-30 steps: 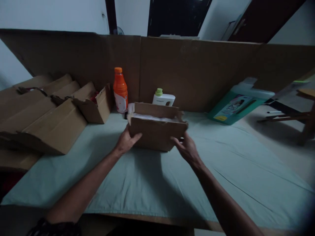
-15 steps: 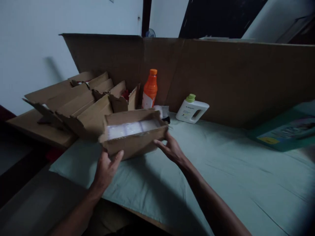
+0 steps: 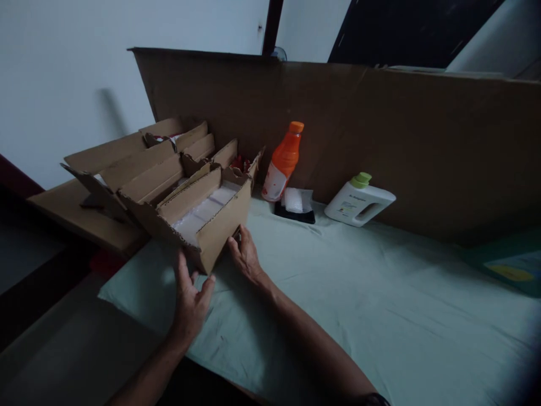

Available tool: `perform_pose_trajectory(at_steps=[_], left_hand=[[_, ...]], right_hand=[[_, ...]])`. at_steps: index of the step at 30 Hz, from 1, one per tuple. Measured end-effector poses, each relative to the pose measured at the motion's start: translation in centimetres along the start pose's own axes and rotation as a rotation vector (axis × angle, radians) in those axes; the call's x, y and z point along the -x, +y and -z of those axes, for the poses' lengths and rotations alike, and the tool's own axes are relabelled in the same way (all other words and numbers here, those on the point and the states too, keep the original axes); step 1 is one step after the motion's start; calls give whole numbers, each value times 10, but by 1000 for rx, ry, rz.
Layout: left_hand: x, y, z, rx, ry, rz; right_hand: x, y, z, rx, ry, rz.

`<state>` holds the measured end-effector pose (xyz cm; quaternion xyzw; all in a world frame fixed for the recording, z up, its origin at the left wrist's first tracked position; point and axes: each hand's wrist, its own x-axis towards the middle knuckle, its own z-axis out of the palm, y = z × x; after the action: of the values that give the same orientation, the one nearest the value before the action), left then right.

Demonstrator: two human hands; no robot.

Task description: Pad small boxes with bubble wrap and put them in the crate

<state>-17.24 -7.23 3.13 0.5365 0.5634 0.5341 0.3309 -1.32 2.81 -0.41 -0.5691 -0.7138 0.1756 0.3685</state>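
Observation:
A narrow open-topped cardboard box (image 3: 224, 225) with white, plastic-wrapped packs (image 3: 205, 211) inside sits at a slant against a group of similar cardboard boxes (image 3: 143, 180). My left hand (image 3: 191, 299) grips its near end from below, thumb and fingers spread around the lower corner. At the lower edge of its right side is my right hand (image 3: 247, 256), with the fingertips partly hidden against the cardboard. Red items (image 3: 240, 163) show in a compartment behind the box.
An orange bottle (image 3: 284, 160) leans by the tall cardboard panel (image 3: 329, 113). Near it lie a clear packet (image 3: 298, 200) on a black flat item (image 3: 296, 214) and a white jug with a green cap (image 3: 359, 202). A teal container (image 3: 502, 262) stands right on the green cloth (image 3: 380, 316).
Both hands have carried the box left and turned it, so that it now lies alongside the other boxes. The view has shifted, uncovering the packet and the black item.

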Motion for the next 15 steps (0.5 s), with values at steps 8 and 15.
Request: perform_pose_trajectory(at_steps=[8,15], left_hand=[[-10,-25,-23,87,70,-80],[22,-50,-14,56,-29,88]], right_hand=[[2,-4,-10,103,-100,80],[52,-35,3,252,-221,128]])
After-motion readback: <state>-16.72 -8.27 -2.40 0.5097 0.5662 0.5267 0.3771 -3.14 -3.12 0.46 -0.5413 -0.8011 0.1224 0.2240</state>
